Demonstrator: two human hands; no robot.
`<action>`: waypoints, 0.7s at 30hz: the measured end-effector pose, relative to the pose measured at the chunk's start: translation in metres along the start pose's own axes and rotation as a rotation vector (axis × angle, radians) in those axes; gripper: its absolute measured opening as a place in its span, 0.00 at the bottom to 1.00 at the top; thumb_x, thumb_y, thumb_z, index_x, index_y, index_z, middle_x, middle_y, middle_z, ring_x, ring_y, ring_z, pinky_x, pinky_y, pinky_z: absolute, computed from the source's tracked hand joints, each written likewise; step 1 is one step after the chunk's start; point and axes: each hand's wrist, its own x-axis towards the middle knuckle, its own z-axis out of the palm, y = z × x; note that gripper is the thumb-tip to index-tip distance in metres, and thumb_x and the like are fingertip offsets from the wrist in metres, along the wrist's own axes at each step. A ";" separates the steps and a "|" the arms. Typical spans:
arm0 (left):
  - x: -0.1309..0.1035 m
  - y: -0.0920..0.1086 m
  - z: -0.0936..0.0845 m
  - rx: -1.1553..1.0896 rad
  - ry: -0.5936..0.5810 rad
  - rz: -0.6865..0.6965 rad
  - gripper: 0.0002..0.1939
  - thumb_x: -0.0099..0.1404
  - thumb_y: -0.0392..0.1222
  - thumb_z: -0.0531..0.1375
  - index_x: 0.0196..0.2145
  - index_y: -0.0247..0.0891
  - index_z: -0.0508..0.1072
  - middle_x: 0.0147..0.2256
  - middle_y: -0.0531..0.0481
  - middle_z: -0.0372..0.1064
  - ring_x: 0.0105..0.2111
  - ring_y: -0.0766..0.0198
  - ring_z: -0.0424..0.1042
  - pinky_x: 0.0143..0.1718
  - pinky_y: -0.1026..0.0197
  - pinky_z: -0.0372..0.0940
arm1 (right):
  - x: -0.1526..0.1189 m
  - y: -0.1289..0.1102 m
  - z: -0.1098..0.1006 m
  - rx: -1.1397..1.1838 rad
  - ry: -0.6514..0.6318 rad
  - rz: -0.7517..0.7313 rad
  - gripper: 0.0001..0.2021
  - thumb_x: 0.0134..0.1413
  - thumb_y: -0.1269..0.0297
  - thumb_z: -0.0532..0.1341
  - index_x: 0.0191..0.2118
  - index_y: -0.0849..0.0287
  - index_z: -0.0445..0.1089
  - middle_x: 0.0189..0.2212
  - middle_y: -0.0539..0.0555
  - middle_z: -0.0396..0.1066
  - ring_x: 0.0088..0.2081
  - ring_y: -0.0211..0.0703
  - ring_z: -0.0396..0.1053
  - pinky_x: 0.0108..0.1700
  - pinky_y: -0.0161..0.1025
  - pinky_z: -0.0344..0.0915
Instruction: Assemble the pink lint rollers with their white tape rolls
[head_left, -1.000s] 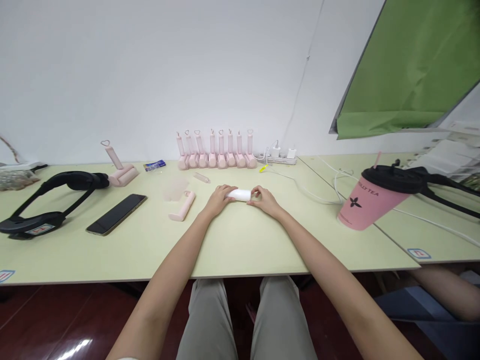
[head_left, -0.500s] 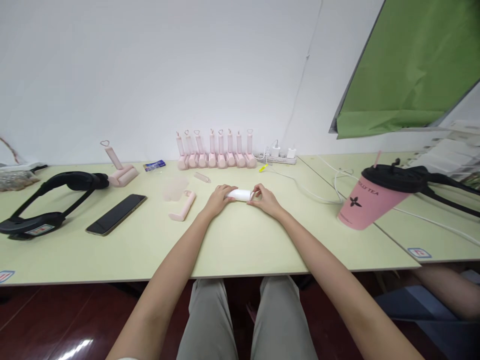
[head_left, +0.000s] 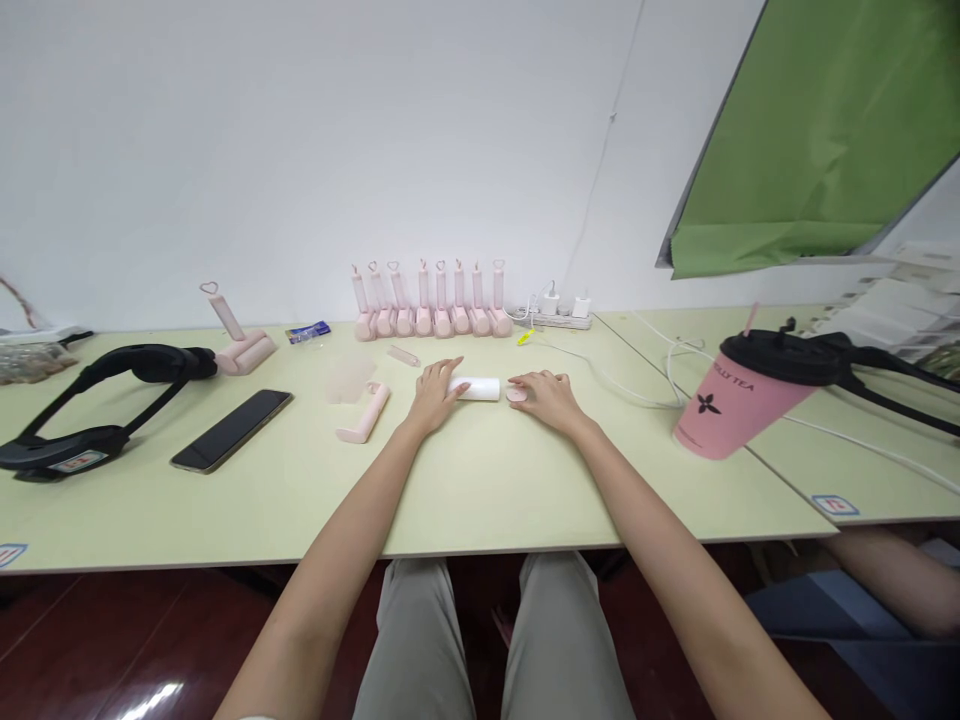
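My left hand (head_left: 435, 393) is closed around the left part of a white lint roller roll (head_left: 482, 389) that lies sideways on the table. The fingers of my right hand (head_left: 550, 396) hold a small round pink end cap (head_left: 517, 393), just right of the roll and apart from it. Left of my left hand lie a loose pink lint roller handle (head_left: 365, 413) and a small pale pink stick (head_left: 404, 355). Along the wall stands a row of several pink lint rollers (head_left: 442, 319) with upright handles.
At left are another pink lint roller (head_left: 245, 352), a black phone (head_left: 232, 429), a black headset (head_left: 105, 450) and a blue packet (head_left: 308, 332). A power strip (head_left: 559, 320) with white cables sits at the wall. A pink cup (head_left: 739, 400) stands at right, near another person's arm (head_left: 900, 580).
My right hand has pulled away to the right from the roll's end, with the pink end cap in its fingers. My left hand stays on the roll, its fingers shifted.
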 end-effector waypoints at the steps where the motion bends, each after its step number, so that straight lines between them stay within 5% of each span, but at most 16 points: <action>1: 0.000 0.000 -0.002 0.008 0.055 -0.034 0.25 0.63 0.53 0.45 0.56 0.45 0.53 0.52 0.46 0.56 0.53 0.56 0.52 0.52 0.51 0.49 | 0.000 0.001 -0.001 -0.004 0.007 0.004 0.20 0.45 0.55 0.60 0.46 0.49 0.65 0.44 0.54 0.68 0.46 0.50 0.59 0.43 0.45 0.48; 9: 0.002 -0.016 -0.010 0.023 0.367 -0.293 0.20 0.65 0.51 0.40 0.48 0.40 0.61 0.46 0.44 0.62 0.47 0.55 0.57 0.47 0.51 0.53 | 0.001 0.002 -0.014 -0.034 0.221 0.087 0.12 0.55 0.56 0.50 0.39 0.51 0.68 0.41 0.53 0.69 0.43 0.47 0.60 0.41 0.44 0.46; 21: 0.002 -0.018 -0.010 0.053 0.400 -0.313 0.18 0.66 0.49 0.40 0.45 0.41 0.62 0.43 0.45 0.63 0.46 0.55 0.59 0.46 0.51 0.54 | -0.002 0.005 -0.012 -0.082 0.087 0.046 0.14 0.51 0.52 0.55 0.38 0.52 0.70 0.39 0.54 0.69 0.43 0.48 0.59 0.40 0.44 0.48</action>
